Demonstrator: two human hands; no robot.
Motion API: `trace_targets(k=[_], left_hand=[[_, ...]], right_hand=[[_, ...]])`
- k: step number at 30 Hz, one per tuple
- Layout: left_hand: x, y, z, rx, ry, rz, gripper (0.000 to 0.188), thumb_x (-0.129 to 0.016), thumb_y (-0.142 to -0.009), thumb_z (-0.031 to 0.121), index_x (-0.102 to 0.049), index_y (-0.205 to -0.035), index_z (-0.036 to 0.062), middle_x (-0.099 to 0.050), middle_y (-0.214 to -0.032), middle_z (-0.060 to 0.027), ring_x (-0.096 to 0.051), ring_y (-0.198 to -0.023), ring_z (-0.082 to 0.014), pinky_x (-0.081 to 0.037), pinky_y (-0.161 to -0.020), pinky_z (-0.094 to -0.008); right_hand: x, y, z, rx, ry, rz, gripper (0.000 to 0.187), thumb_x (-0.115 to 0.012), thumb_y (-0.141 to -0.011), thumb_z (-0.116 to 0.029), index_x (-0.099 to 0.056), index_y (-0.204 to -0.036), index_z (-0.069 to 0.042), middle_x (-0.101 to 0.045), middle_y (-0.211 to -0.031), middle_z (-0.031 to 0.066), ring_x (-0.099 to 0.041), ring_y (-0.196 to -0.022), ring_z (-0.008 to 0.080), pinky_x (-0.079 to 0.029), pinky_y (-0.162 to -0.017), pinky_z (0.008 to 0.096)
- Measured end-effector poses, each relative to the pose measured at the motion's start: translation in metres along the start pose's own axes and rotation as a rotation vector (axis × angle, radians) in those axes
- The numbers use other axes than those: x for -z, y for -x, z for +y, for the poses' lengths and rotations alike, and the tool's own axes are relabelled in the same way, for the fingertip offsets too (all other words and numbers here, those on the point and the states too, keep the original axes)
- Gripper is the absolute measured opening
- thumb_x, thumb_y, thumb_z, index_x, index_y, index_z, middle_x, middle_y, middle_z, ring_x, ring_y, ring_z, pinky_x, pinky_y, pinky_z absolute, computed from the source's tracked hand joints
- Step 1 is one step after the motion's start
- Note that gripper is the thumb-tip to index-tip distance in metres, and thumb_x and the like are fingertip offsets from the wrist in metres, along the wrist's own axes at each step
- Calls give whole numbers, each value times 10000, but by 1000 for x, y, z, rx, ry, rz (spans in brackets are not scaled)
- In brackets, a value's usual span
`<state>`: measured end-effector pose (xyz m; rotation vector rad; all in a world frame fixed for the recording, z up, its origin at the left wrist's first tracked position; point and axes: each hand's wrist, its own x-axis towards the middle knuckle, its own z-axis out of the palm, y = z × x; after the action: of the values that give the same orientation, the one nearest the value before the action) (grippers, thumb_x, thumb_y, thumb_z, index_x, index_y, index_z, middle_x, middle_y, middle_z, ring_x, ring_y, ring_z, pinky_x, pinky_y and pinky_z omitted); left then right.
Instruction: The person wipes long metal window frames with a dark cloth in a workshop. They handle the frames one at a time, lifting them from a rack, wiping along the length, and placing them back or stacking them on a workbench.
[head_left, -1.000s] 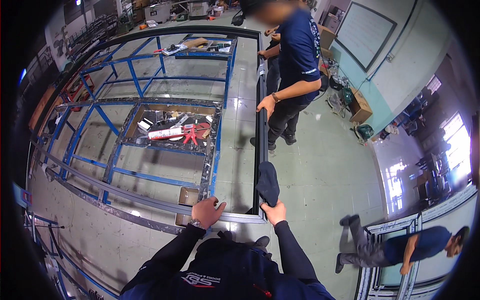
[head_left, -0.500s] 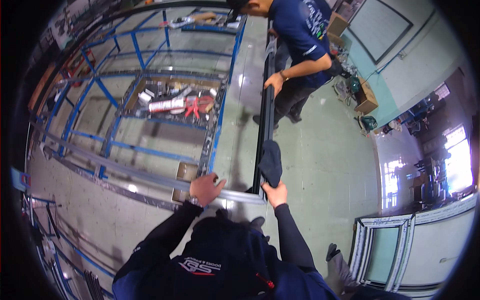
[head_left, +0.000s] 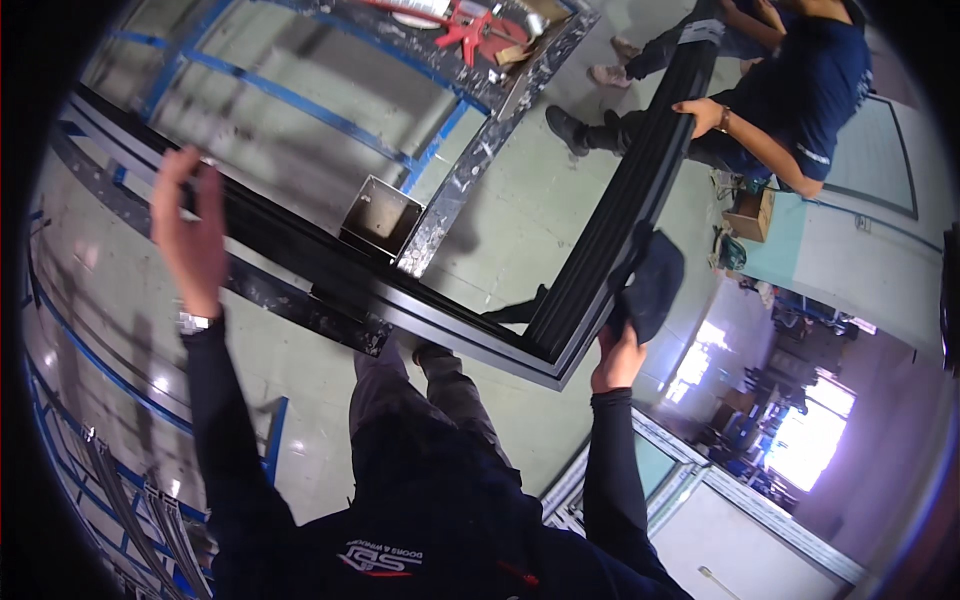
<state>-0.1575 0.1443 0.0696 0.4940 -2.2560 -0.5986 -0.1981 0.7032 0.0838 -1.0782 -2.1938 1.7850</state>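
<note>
A large black door or window frame [head_left: 620, 200] is held tilted, with its near right corner closest to me. My left hand [head_left: 190, 235] hovers over the long near rail, fingers stretched and apart, smeared by motion. My right hand [head_left: 620, 360] is by the corner, closed on a dark, cap-like cloth piece [head_left: 655, 285] that lies against the outer side of the right rail. The cloth hides its fingertips, so I cannot tell whether they also grip the frame. Farther along that rail, a co-worker's hand [head_left: 703, 115] grips it.
The co-worker [head_left: 805, 95] stands at the far right. Under and behind the black frame is a blue metal rack [head_left: 300, 90] with an open box section [head_left: 382, 215] and a red caulking gun [head_left: 475, 32]. White-edged panels [head_left: 760, 530] stand at the lower right.
The black frame has swung across the view and tipped, now showing its near rail and corner. My left hand has moved left, my right hand to the right with the cloth piece.
</note>
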Motion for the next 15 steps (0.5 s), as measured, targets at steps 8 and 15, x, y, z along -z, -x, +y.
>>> trace_targets(k=[8, 15], left_hand=[[-30, -43, -41, 282, -167, -368, 364, -640, -987, 319, -668, -1234, 53, -701, -900, -69, -614, -870, -118, -460, -828, -263], [22, 15, -125, 296, -25, -778, 483, -238, -1082, 182, -417, -1472, -38, -455, -1508, -175, -349, -1458, -260, -223, -1234, -404]], right_hand=[[-38, -37, 13, 18, 115, 112, 400, -548, -1016, -286, -587, -1325, -36, -646, -1196, 43, -626, -1026, 171, -488, -902, 319], [-59, -23, -5, 3, 204, 173, 528, -487, -1027, -402, -500, -1394, -23, -632, -1263, 125, -665, -1083, 286, -551, -930, 414]])
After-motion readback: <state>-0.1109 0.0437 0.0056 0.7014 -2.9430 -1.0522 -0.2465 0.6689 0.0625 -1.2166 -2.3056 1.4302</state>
